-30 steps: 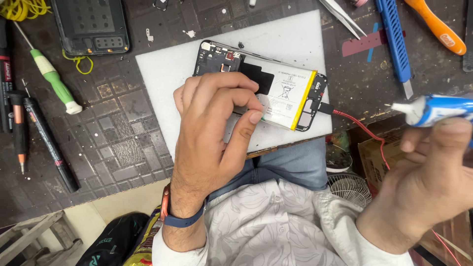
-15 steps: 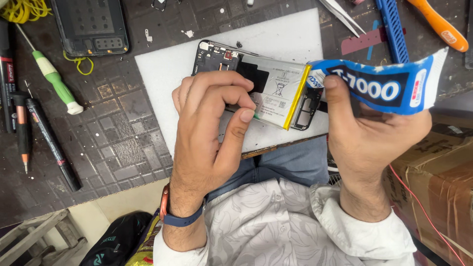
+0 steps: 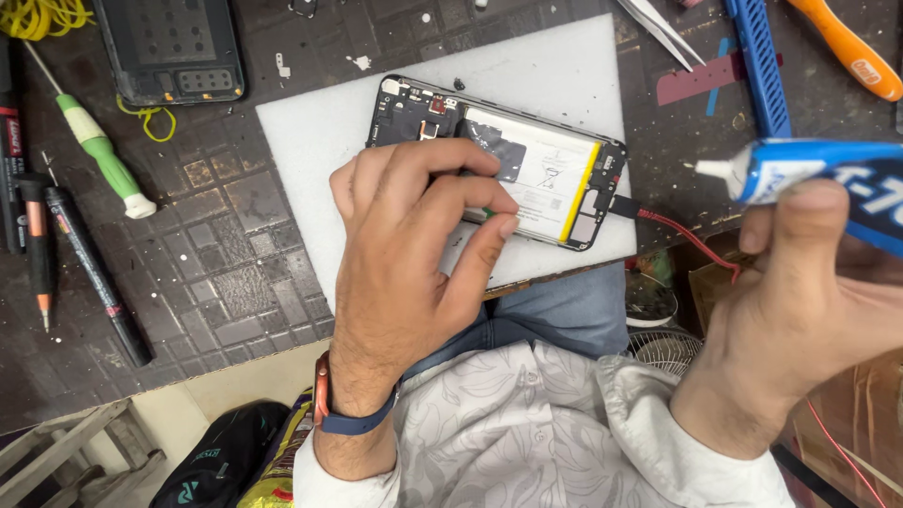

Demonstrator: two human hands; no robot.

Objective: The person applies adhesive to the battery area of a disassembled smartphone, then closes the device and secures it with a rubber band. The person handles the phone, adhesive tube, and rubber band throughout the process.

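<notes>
Low in the frame, the left hand (image 3: 414, 235) reaches up from the centre, its fingers pressed down on the opened phone (image 3: 499, 160), and the right hand (image 3: 800, 320) at the right edge is clamped around a blue glue tube (image 3: 818, 179), nozzle pointing left. The phone lies on a white mat (image 3: 310, 141) in the upper middle, a red wire (image 3: 682, 235) plugged into its right end. Farther up, a back cover (image 3: 169, 47) lies upper left, with a green-handled screwdriver (image 3: 99, 150) below it.
</notes>
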